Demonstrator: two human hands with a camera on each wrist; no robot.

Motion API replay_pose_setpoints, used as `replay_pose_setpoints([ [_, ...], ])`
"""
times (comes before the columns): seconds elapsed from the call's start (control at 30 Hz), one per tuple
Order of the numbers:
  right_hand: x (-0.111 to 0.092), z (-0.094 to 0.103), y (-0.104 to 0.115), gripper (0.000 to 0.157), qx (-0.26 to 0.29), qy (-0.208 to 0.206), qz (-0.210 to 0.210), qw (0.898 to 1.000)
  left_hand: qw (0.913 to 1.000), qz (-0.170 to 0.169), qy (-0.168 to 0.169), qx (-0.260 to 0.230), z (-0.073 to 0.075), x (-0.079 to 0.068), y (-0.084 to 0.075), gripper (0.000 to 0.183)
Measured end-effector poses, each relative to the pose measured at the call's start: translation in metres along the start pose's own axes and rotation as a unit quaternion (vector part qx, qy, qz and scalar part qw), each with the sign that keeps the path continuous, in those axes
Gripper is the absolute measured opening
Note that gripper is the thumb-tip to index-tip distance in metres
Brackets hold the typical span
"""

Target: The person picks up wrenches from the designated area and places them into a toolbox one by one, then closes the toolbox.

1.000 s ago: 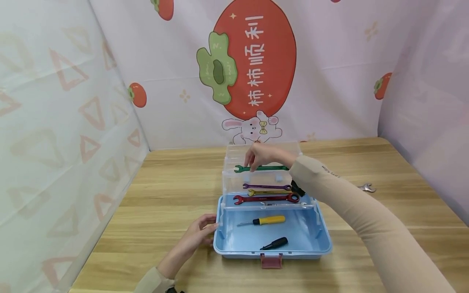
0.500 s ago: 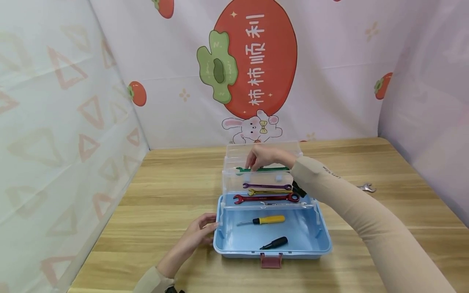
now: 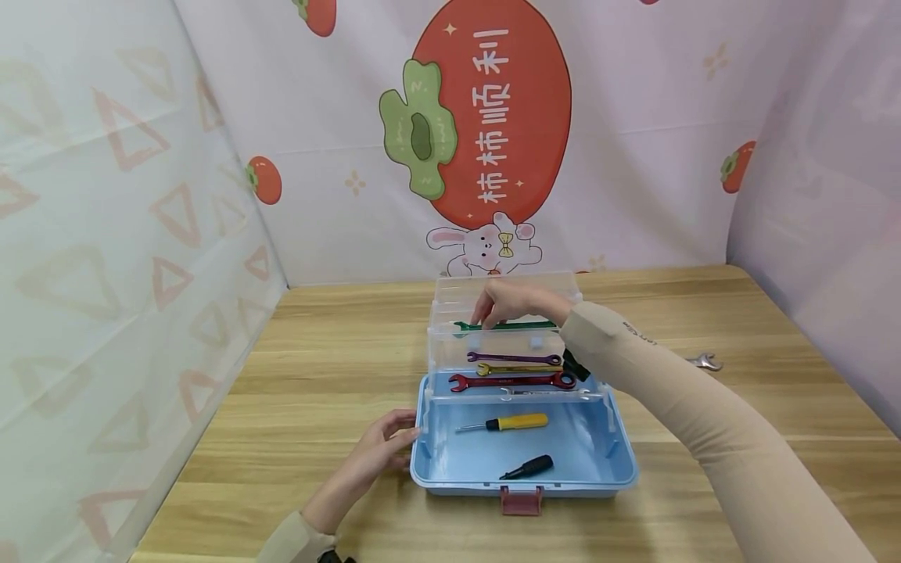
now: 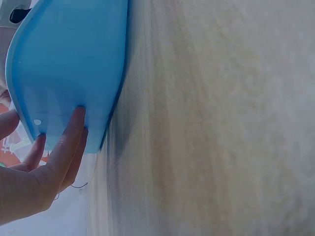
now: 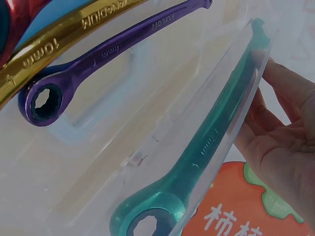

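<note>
A blue toolbox (image 3: 590,446) stands open on the table with clear trays (image 3: 443,344) raised at its back. My left hand (image 3: 376,450) rests against its left side, fingers fairly straight on the outer wall (image 4: 64,64) and thumb by the rim. Over the upper tray, my right hand (image 3: 507,301) pinches a green ratchet wrench (image 3: 528,324) near its open end. Clear plastic covers part of that wrench (image 5: 211,132) in the right wrist view; the exact fingertip contact is hidden. A purple wrench (image 3: 514,358), a yellow wrench (image 3: 517,369) and a red wrench (image 3: 510,381) lie in the lower tray.
A silver wrench (image 3: 542,392) sits in front of the red one. On the box floor are a yellow screwdriver (image 3: 521,422) and a black-handled tool (image 3: 531,467). Another silver wrench (image 3: 706,360) lies on the table at right, partly behind my sleeve. A patterned curtain (image 3: 338,156) hangs behind.
The green wrench has dropped slightly into the upper tray, behind its clear front wall, with my right hand still at it. My left hand has stayed in place.
</note>
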State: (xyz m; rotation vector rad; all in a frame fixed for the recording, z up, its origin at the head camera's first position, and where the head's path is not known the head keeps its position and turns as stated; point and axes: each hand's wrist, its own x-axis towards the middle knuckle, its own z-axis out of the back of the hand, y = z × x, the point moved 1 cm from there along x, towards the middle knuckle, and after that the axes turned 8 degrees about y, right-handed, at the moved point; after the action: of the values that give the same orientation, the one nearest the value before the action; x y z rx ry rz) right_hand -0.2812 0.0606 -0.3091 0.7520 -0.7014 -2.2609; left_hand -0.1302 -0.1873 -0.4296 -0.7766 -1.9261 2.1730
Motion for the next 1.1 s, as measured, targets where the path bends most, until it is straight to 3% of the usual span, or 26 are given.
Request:
replay_pose_setpoints([
  [0.53, 0.0026, -0.0031, -0.0037, 0.016, -0.017, -0.013, 0.022, 1.000, 0.9999, -0.002, 0.009, -0.004, 0.0024, 0.0025, 0.0037, 0.055],
  [0.87, 0.0033, -0.0074, -0.0068, 0.014, -0.049, -0.053, 0.042, 0.996, 1.0000, 0.003, 0.003, -0.007, 0.0030, 0.0031, 0.0038, 0.055],
  [1.1, -0.0025, -0.0098, -0.0081, 0.015, -0.042, -0.087, 0.061, 0.993, 1.0000, -0.002, 0.008, -0.005, 0.0030, 0.0036, 0.0050, 0.054],
])
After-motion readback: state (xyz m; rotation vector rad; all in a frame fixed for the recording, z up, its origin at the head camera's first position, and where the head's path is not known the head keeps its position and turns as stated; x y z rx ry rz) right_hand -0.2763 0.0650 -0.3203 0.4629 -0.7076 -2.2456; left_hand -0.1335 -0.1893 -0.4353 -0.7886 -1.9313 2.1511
